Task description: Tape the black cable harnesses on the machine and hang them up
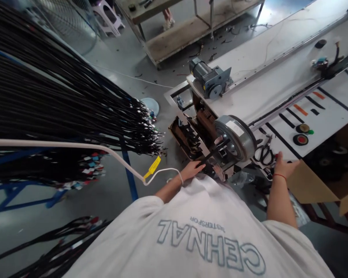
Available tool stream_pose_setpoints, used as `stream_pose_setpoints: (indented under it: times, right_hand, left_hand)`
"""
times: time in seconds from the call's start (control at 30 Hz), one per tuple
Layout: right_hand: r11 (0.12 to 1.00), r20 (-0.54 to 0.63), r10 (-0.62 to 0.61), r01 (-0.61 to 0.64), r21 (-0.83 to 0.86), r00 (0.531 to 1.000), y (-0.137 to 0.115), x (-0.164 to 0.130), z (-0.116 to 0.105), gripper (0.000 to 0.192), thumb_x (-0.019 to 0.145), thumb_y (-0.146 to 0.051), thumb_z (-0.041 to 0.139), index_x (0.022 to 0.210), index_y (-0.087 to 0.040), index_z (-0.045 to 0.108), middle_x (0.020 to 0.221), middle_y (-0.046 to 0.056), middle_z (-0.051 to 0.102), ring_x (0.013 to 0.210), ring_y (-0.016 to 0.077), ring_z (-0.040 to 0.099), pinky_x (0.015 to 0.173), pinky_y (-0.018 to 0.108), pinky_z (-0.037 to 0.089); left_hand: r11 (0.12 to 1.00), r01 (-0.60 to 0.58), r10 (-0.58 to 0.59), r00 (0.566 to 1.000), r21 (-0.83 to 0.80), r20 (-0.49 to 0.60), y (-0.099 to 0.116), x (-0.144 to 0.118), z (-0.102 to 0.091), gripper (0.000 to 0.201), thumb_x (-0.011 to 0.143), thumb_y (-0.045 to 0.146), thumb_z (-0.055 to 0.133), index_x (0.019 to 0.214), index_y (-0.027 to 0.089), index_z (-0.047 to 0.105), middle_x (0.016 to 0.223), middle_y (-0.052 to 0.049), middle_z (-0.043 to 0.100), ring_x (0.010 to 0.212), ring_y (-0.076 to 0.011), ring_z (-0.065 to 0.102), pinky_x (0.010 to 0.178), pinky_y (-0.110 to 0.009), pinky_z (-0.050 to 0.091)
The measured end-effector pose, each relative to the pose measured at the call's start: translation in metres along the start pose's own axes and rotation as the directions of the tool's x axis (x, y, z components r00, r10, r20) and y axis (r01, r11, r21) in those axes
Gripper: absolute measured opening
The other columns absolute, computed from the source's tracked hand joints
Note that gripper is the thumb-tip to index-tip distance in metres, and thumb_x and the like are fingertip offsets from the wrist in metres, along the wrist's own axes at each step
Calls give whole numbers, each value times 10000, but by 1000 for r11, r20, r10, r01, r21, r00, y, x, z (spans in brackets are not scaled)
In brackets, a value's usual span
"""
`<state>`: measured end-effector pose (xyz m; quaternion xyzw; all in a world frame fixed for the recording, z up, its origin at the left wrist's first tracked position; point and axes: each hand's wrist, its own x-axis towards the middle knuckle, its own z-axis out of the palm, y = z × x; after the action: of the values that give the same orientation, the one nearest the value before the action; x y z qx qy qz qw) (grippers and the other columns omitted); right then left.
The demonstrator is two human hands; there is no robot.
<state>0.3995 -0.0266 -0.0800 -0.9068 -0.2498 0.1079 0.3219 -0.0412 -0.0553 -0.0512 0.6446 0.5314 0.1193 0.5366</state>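
Note:
My left hand (192, 169) is low at the end of the conveyor, and its fingers close on the near end of a black cable (217, 150). That cable slants up toward a grey drum roller (237, 135). A white cord (75, 146) with a yellow tag (153, 166) loops to my left wrist. Over at the bench edge, my right hand (282, 166) lies beside black scissors (265, 152) and touches the flap of a cardboard box (310, 185). Its fingers are hidden behind the hand. A red band circles that wrist.
A big rack of black wire harnesses (60, 100) fills the left, with more bundles on the floor (60, 239). The white conveyor bench (278, 77) carries a grey motor (210, 79) and tape rolls (301, 139). A wooden bench (191, 31) stands beyond.

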Motion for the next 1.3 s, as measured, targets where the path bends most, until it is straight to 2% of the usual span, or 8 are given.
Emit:
stream_pose_setpoints:
  times: [0.1, 0.27, 0.57, 0.7, 0.9, 1.0, 1.13, 1.3]
  right_hand:
    - [999, -44, 35, -35, 8, 998, 3, 1, 3, 947, 710, -500, 694, 1417, -29, 275, 1478, 274, 314, 1394, 330, 290, 1152, 463, 223]
    - [999, -31, 52, -52, -10, 998, -4, -8, -1, 921, 762, -539, 623, 1415, 22, 295, 1477, 293, 310, 1396, 323, 291, 1145, 433, 234]
    - [994, -10, 106, -106, -32, 994, -12, -11, -4, 968, 751, -485, 636, 1447, 57, 236, 1464, 316, 312, 1376, 360, 309, 1121, 452, 252]
    - [995, -32, 102, -102, 0, 994, -16, -16, -6, 957, 748, -489, 646, 1454, 30, 262, 1462, 294, 336, 1361, 357, 335, 1107, 467, 277]
    - [994, -11, 110, -110, 5, 994, -20, -17, -10, 948, 762, -452, 664, 1447, 56, 250, 1443, 312, 347, 1353, 359, 342, 1119, 448, 262]
    - [992, 5, 127, -127, 10, 992, -22, -17, -11, 944, 764, -441, 674, 1445, 57, 251, 1433, 319, 353, 1350, 367, 342, 1119, 459, 264]
    - [980, -27, 197, -197, -13, 980, -28, -24, -11, 934, 773, -499, 658, 1462, -5, 266, 1397, 317, 401, 1296, 408, 405, 1071, 549, 307]
    - [985, -68, 168, -169, -17, 983, -33, -32, -13, 922, 759, -539, 647, 1446, -23, 314, 1384, 305, 420, 1304, 404, 397, 1088, 527, 288]
  left_hand:
    - [1000, 17, -17, 1000, -12, 1, -1, 1, 3, 392, 898, 451, 443, 714, 136, 586, 643, 4, 584, 614, -112, 499, 589, -210, 379]
    - [999, 39, -41, 997, -25, -66, -1, 1, 0, 413, 867, 496, 442, 664, 151, 546, 615, 6, 557, 601, -118, 483, 585, -223, 364]
    - [995, 35, -40, 998, -88, -56, 11, 4, 2, 390, 826, 506, 482, 652, 159, 524, 607, 4, 542, 596, -126, 483, 600, -240, 367]
    - [996, 32, -41, 994, -89, -105, 20, 16, 2, 359, 848, 479, 481, 734, 150, 568, 642, -2, 567, 630, -133, 510, 611, -235, 382]
    - [996, -36, 48, 989, 87, -139, 42, 39, -6, 332, 869, 430, 485, 743, 146, 604, 674, -14, 589, 684, -154, 527, 655, -248, 390]
    - [988, -64, 89, 980, 144, -176, 45, 45, -4, 308, 867, 420, 493, 813, 147, 624, 726, -21, 616, 701, -154, 534, 665, -247, 390]
    - [982, -36, 65, 986, 185, -156, 21, 45, -4, 310, 862, 419, 500, 823, 147, 644, 720, -21, 620, 683, -147, 537, 655, -242, 386]
    - [967, 130, -133, 991, 218, -1, -30, 34, -16, 194, 743, 328, 615, 660, 152, 622, 579, 5, 540, 584, -133, 482, 593, -241, 351]
